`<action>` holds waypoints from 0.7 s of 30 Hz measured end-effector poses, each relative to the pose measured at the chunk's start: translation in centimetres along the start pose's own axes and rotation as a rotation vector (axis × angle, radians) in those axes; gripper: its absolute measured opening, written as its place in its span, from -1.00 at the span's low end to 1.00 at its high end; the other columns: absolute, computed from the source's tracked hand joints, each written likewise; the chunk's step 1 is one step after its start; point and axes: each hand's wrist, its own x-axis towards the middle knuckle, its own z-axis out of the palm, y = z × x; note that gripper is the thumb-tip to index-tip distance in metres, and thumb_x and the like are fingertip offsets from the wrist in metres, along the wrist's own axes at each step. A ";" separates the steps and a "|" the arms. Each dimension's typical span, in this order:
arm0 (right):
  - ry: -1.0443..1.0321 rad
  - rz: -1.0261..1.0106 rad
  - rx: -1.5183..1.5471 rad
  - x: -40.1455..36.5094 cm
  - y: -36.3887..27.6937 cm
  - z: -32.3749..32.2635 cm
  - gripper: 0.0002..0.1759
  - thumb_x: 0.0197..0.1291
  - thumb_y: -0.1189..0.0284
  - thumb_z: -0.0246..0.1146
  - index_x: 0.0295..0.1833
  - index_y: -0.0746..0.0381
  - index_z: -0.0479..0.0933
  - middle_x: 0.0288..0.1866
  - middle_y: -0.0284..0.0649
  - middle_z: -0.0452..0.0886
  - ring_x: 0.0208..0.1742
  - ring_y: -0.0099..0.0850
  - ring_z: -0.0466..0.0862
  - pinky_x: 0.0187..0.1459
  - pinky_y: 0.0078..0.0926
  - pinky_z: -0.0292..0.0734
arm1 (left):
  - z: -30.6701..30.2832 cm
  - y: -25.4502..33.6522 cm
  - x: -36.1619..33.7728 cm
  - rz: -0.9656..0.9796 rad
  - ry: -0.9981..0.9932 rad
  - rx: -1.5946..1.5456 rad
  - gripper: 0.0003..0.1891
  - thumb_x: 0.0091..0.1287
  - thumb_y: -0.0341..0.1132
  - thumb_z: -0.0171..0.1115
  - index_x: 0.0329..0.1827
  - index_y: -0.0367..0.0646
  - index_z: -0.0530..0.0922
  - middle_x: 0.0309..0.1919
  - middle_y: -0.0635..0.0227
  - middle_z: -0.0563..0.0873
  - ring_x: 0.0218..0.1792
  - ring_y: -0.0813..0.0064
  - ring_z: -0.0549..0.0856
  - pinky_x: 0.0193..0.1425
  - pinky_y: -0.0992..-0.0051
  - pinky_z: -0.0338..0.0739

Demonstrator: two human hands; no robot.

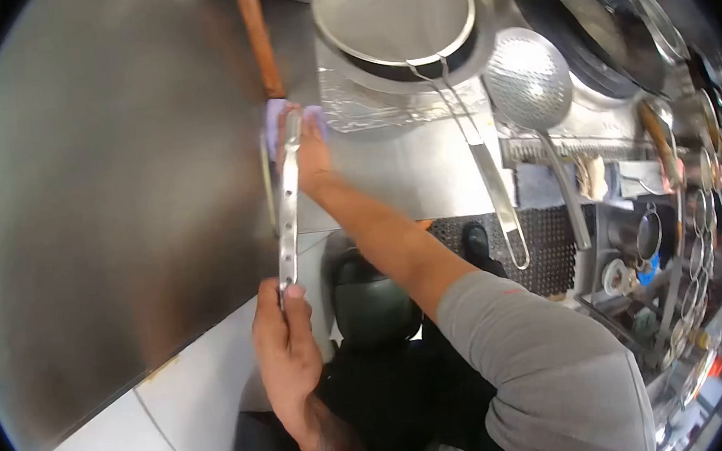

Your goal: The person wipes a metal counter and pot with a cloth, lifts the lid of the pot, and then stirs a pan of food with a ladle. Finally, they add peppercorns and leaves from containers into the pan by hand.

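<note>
A long, flat silver metal bar with a row of holes [287,206] runs up the middle of the view. My left hand [287,341] is closed around its near end, thumb along the side. At the far end, my right hand [313,159] is closed on a lilac cloth [276,122], which lies against the bar; the bar hides part of the fingers. Just beyond the cloth is a wooden handle [254,40]. A thin pale edge or rod [268,182] shows just left of the bar.
A steel panel [116,206] fills the left. On the right counter [373,168] lie a round mesh strainer [397,13], a perforated skimmer [528,79] and dark pans [578,39]. Below are a dark green bin [374,298], a rubber mat [537,248] and shelves with pots [649,237].
</note>
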 end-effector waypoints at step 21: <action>-0.069 0.201 0.357 -17.2 20.5 -22.0 -0.74 0.29 0.23 0.18 -0.19 0.18 0.64 -0.30 -0.03 0.70 -0.26 0.00 0.70 -0.15 -0.08 0.58 | 2.2 -1.5 -4.3 -0.091 -0.229 -0.347 -0.75 0.59 -0.18 0.05 -0.28 -0.08 0.38 -0.54 0.63 0.28 -0.55 0.78 0.20 -0.50 0.65 0.07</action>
